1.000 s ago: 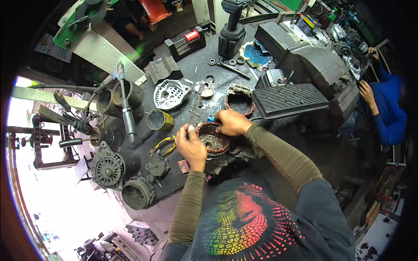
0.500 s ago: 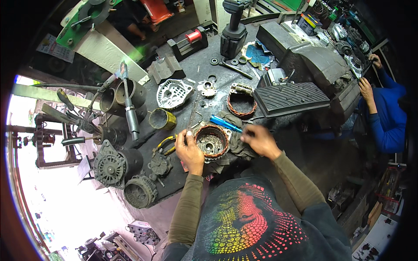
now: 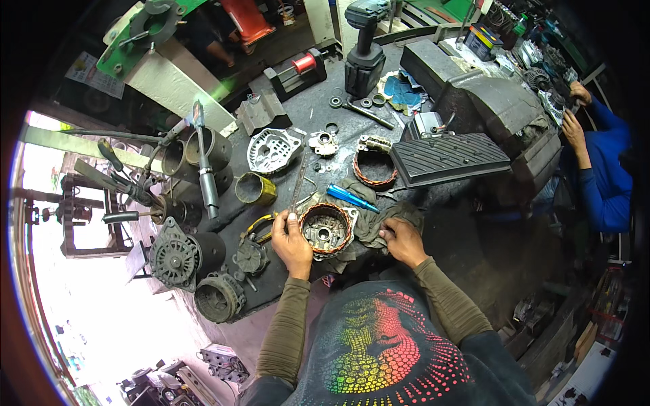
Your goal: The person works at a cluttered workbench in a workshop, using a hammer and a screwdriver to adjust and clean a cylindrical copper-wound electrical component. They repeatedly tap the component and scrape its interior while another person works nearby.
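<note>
On the bench in front of me sits an alternator housing [image 3: 323, 233] with a ring of copper windings inside its rim. My left hand [image 3: 292, 242] grips its left side, thumb upward along the edge. To the right of the housing, my right hand [image 3: 403, 240] is closed on a crumpled grey-green rag [image 3: 369, 229]. A shiny blue tapered tool [image 3: 351, 197] lies on the rag just behind the housing. Left of my left hand are yellow-handled pliers [image 3: 258, 223], partly hidden, and a small round metal part [image 3: 252, 257].
Behind lie a second copper winding ring [image 3: 374, 169], a pale end cover [image 3: 271, 150] and a yellow-rimmed cup [image 3: 255, 189]. A ribbed black tray [image 3: 450, 159] stands right, a cordless power tool [image 3: 364, 57] farther back. Alternators [image 3: 177, 257] sit left. A person in blue [image 3: 602, 166] works far right.
My right hand has come down and slightly nearer, from beside the blue tool's end onto the rag, and has closed on it. My left hand stays on the housing.
</note>
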`<act>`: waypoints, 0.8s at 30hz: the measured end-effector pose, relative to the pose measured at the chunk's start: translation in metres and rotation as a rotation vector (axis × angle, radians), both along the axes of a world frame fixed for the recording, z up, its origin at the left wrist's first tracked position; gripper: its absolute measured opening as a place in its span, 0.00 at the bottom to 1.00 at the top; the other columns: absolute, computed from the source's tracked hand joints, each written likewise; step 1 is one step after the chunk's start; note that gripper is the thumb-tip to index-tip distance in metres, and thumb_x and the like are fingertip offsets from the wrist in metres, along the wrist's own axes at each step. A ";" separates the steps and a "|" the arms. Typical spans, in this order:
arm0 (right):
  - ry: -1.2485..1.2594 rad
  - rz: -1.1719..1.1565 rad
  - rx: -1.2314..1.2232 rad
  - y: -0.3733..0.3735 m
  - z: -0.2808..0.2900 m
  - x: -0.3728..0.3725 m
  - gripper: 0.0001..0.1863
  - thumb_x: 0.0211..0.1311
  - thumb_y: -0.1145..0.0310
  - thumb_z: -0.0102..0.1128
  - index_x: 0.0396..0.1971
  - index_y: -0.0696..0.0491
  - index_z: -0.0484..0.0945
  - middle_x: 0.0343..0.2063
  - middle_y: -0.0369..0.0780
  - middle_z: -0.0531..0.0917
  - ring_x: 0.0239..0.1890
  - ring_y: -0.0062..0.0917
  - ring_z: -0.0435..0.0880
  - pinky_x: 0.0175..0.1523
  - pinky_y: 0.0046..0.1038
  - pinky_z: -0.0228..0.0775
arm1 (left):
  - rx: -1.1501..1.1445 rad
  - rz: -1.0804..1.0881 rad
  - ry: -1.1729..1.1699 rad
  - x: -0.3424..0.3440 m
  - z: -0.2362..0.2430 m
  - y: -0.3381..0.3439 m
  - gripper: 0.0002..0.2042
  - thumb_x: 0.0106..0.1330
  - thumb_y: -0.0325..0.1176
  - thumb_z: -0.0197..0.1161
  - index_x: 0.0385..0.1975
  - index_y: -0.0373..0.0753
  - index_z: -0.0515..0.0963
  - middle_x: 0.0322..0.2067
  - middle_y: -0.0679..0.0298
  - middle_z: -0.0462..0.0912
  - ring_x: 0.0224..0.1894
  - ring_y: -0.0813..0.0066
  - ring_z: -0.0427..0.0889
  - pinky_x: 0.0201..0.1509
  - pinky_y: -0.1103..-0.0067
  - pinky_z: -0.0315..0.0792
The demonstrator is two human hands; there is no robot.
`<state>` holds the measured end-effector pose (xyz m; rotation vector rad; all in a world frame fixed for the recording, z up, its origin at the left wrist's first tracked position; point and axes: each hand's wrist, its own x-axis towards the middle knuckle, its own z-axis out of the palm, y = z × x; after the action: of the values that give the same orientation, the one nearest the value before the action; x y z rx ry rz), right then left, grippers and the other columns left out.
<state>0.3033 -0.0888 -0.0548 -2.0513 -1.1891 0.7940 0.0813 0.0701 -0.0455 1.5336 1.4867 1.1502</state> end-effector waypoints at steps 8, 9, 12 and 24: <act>0.041 -0.045 -0.061 0.007 0.003 0.005 0.15 0.72 0.56 0.65 0.40 0.55 0.86 0.31 0.46 0.85 0.36 0.43 0.85 0.43 0.42 0.74 | -0.047 -0.056 -0.098 -0.011 -0.005 -0.008 0.11 0.78 0.30 0.60 0.48 0.27 0.81 0.43 0.54 0.86 0.47 0.63 0.83 0.55 0.69 0.76; 0.036 -0.042 -0.059 0.008 0.003 0.006 0.16 0.71 0.55 0.65 0.39 0.54 0.87 0.30 0.46 0.85 0.34 0.42 0.85 0.42 0.41 0.74 | -0.025 -0.071 -0.095 -0.012 -0.006 -0.010 0.11 0.78 0.30 0.60 0.49 0.27 0.81 0.43 0.54 0.86 0.47 0.64 0.83 0.55 0.70 0.76; 0.053 -0.045 -0.060 0.011 0.003 0.008 0.17 0.70 0.53 0.67 0.38 0.54 0.88 0.27 0.45 0.85 0.31 0.40 0.86 0.39 0.40 0.74 | -0.022 -0.046 -0.157 -0.014 -0.012 -0.012 0.12 0.79 0.31 0.60 0.48 0.26 0.81 0.43 0.56 0.85 0.46 0.67 0.82 0.54 0.71 0.75; 0.049 -0.041 -0.096 0.020 0.001 0.016 0.17 0.68 0.53 0.69 0.34 0.54 0.89 0.22 0.43 0.84 0.26 0.36 0.84 0.36 0.38 0.72 | -0.034 -0.028 -0.202 -0.017 -0.018 -0.016 0.11 0.79 0.32 0.61 0.46 0.27 0.81 0.42 0.56 0.84 0.46 0.67 0.81 0.54 0.71 0.75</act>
<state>0.3188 -0.0690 -0.0542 -2.1139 -1.0979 0.8920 0.0641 0.0536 -0.0636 1.3674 1.3389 1.2183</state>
